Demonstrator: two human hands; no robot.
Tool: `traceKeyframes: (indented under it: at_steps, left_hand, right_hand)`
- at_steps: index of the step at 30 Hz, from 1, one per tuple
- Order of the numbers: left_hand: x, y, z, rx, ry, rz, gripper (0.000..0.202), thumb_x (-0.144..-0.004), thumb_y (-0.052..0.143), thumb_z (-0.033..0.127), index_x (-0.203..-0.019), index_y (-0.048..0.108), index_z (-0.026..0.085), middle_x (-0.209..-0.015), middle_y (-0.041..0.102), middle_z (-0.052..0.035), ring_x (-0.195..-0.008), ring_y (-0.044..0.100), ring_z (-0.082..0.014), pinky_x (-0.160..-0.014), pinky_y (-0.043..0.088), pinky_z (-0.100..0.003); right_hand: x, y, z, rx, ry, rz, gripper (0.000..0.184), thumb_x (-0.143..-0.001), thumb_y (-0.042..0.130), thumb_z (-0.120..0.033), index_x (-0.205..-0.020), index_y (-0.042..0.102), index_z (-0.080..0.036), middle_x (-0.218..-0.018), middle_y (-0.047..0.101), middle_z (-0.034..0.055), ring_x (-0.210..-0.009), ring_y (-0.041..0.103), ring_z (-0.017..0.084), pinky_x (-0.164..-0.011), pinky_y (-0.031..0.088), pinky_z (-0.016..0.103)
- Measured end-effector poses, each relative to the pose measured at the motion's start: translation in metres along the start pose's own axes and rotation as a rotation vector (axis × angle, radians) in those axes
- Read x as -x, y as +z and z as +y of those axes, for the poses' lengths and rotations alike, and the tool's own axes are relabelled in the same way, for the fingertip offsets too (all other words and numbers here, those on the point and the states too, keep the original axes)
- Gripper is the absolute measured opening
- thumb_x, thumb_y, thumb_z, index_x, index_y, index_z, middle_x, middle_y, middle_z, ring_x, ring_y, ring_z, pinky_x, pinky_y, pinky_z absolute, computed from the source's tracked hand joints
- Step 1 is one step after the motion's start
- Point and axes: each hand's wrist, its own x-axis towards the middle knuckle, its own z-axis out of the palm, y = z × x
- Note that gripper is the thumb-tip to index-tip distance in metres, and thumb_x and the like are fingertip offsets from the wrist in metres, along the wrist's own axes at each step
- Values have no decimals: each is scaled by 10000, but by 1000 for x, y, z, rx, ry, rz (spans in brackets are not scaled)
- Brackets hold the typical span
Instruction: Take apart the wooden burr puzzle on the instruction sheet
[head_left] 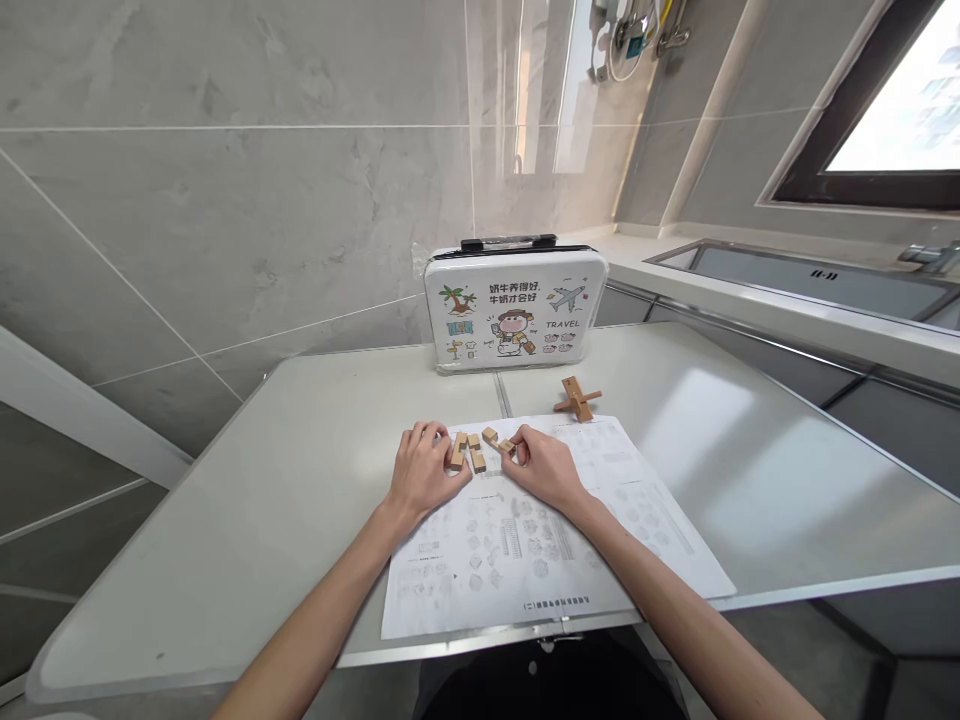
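Currently both hands work on loose wooden blocks at the far edge of the sheet (525, 540), which lies on the bench (247, 520).

Left hand (421, 470): fingers curled, tips pinching the left block (457, 450). That block is tilted, lower end on the sheet.

Right hand (544, 465): thumb and forefinger pinching the right block (508, 446), other fingers tucked under.

Two more blocks sit between the hands. The mid block (476, 453) is just beside the left block. The small block (490, 434) is a bit farther up the sheet, near the right block; can't tell if those two touch.

A cross piece (577, 398) lies off the sheet, just past its far right corner, untouched. A case (515, 310) stands upright beyond the sheet's far edge.

Step in hand, by my read: lining up the blocks to fit them together. To do it well:
- Grip each block by its ends so the notches are uncovered.
- Check notch direction against the sheet's diagrams before pushing.
- Bring the pieces in square and don't force them.
- Rest the wrists on the sheet for steadiness.
- Watch the two loose blocks so a finger doesn't knock them off the sheet.

Notch detail is too small to read.
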Motion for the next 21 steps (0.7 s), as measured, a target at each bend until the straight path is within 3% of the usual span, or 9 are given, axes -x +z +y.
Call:
traceKeyframes:
  at_steps: [7, 10, 12, 16, 21]
  left_hand:
    - [1, -6, 6, 103, 82, -64, 312, -710, 737, 295, -719, 431, 239, -987, 633, -68, -948, 580, -269, -849, 493, -442]
    - [1, -7, 6, 179, 82, -74, 337, -710, 778, 334, -905, 524, 231, -1124, 623, -97, -1051, 584, -297, -915, 514, -464]
    - [1, -4, 5, 251, 100, -93, 470, -744, 802, 372, -1112, 550, 223, -1289, 599, -125, -1208, 563, -325, -1019, 503, -486]
    - [1, 2, 0, 378, 124, -183, 609, -863, 782, 420, -1369, 481, 263, -1388, 588, -119, -1321, 543, -317, -1096, 485, -494]
    - [0, 8, -1, 407, 100, -218, 546, -917, 752, 466, -1368, 503, 284, -1304, 641, -104, -1247, 599, -320, -1045, 509, -504]
  right_hand:
    - [1, -1, -3, 41, -48, -31, 182, -855, 628, -275, -780, 466, -241, -644, 562, -59, -561, 504, 138, -562, 311, 273]
    - [2, -2, -5, 38, -79, -48, 203, -881, 646, -298, -774, 486, -236, -659, 584, -53, -585, 533, 139, -571, 317, 272]
    - [2, -3, -5, 26, -105, -72, 200, -909, 659, -328, -793, 528, -232, -688, 616, -42, -618, 568, 147, -585, 331, 271]
    - [1, -3, -3, 11, -159, -136, 165, -990, 637, -387, -940, 659, -231, -764, 680, -12, -692, 628, 171, -621, 377, 278]
    - [1, -1, 1, -11, -220, -181, 224, -1065, 574, -394, -1123, 738, -253, -923, 759, 37, -853, 702, 207, -711, 457, 300]
